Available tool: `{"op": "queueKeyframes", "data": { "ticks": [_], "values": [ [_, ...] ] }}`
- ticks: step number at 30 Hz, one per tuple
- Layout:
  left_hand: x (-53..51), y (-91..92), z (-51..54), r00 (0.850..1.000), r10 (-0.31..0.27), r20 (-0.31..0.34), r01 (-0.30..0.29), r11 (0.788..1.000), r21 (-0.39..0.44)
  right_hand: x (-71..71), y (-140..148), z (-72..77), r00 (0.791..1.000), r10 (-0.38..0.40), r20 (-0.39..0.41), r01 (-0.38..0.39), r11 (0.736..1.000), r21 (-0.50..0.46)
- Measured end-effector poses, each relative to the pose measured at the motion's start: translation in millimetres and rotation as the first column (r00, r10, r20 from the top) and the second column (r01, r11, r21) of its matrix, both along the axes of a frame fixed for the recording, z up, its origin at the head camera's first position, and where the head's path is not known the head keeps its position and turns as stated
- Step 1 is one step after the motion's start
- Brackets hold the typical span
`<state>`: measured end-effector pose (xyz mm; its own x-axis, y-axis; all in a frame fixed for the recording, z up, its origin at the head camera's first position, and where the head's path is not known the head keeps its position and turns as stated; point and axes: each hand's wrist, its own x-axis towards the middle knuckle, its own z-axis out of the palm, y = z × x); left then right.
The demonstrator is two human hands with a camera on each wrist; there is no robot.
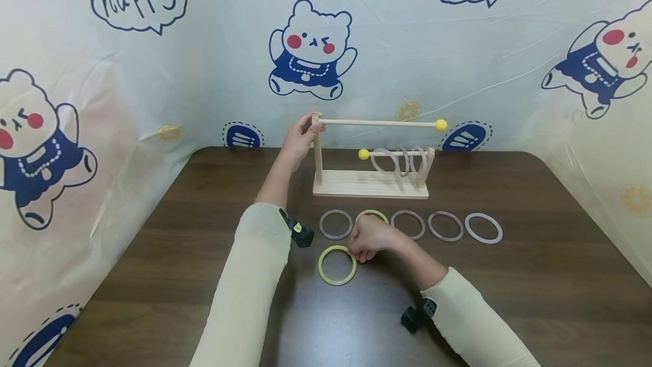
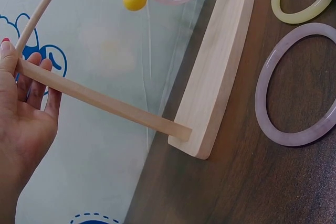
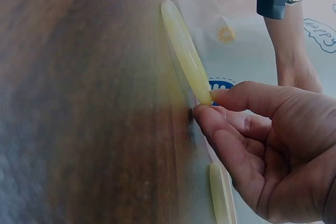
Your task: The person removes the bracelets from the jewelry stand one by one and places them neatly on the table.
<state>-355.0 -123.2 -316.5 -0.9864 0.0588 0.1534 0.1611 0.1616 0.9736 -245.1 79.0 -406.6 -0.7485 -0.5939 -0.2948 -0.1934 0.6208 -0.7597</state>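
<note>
My right hand [image 1: 374, 237] pinches a yellow bangle [image 3: 184, 48] between thumb and fingertips. In the right wrist view the bangle is tilted, its far side close to the tabletop. My left hand [image 1: 301, 137] holds the top of the left post [image 2: 105, 97] of a wooden bangle stand [image 1: 369, 184], where the upper rod [image 1: 382, 123] begins. That rod carries no bangles and ends in a yellow ball [image 1: 441, 124]. Several pale bangles [image 1: 395, 166] hang on the lower rod, which has its own yellow ball [image 1: 363, 154].
In front of the stand lies a row of bangles: a lilac one [image 1: 336, 237], another yellow one [image 1: 372, 212] partly hidden by my right hand, and pale purple ones [image 1: 446, 239] to the right. A whitish bangle [image 1: 484, 241] ends the row. Behind the brown table [image 1: 178, 254] hangs a printed cloth [image 1: 219, 61].
</note>
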Motion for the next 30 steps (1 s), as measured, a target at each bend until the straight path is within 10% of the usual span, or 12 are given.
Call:
{"op": "queueKeyframes", "data": {
  "ticks": [10,19,30],
  "values": [
    [8.7,1.8,6.6,1.000,0.007,0.004,-0.006,1.000,-0.022,1.1,-3.2,2.0,0.998,-0.021,-0.059,0.025,0.997,0.069],
    [-13.1,-4.6,-13.8,1.000,0.005,-0.022,-0.005,1.000,-0.010,-3.4,-0.5,4.3,0.993,-0.027,-0.117,0.040,0.994,0.106],
    [-15.2,-3.8,-16.3,0.999,0.010,-0.047,-0.011,1.000,-0.016,-20.9,18.2,18.1,0.912,-0.144,-0.384,0.228,0.957,0.182]
  ]
}}
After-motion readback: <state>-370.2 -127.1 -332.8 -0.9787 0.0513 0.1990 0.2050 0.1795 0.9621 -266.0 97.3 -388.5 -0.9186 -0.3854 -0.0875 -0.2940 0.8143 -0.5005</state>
